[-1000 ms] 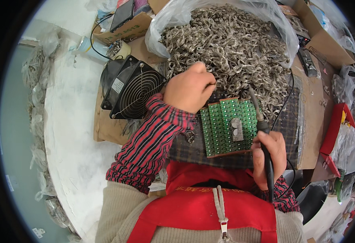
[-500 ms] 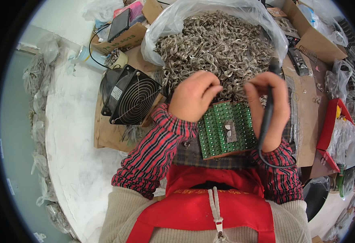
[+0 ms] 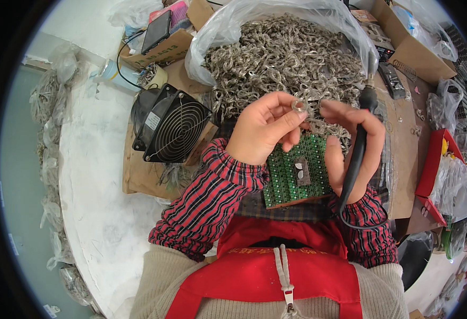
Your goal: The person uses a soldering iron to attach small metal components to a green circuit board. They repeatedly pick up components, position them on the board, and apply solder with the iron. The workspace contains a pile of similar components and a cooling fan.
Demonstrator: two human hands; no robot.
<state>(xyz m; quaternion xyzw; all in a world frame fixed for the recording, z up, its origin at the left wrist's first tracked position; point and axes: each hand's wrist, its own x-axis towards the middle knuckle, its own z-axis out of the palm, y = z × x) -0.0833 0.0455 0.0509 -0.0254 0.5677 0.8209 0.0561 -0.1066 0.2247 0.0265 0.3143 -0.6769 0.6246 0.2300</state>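
My left hand [image 3: 262, 129] pinches a small bundle of looped silvery wire [image 3: 299, 106] between thumb and fingertips. In my right hand [image 3: 369, 125] a soldering iron [image 3: 359, 151] with a black handle rests along the palm, its tip pointing away from me. The thumb and index finger of that hand are apart, close to loose wire loops. Beneath both hands lies a green circuit board panel [image 3: 284, 183] with rows of small pads. A small grey piece [image 3: 301, 171] with two pale shapes sits on it. Past my hands spreads a heap of looped wires [image 3: 292, 58].
A clear plastic bag [image 3: 204, 53] surrounds the heap. At the left stands a black fan [image 3: 177, 127] with a round grille. A phone [image 3: 156, 33] lies on a cardboard box at the back left. A red box [image 3: 430, 175] of plastic bags is at the right.
My left hand has turned, and the small wire bundle now shows at its fingertips. My right hand's fingers have spread, and the soldering iron has shifted a little to the right.
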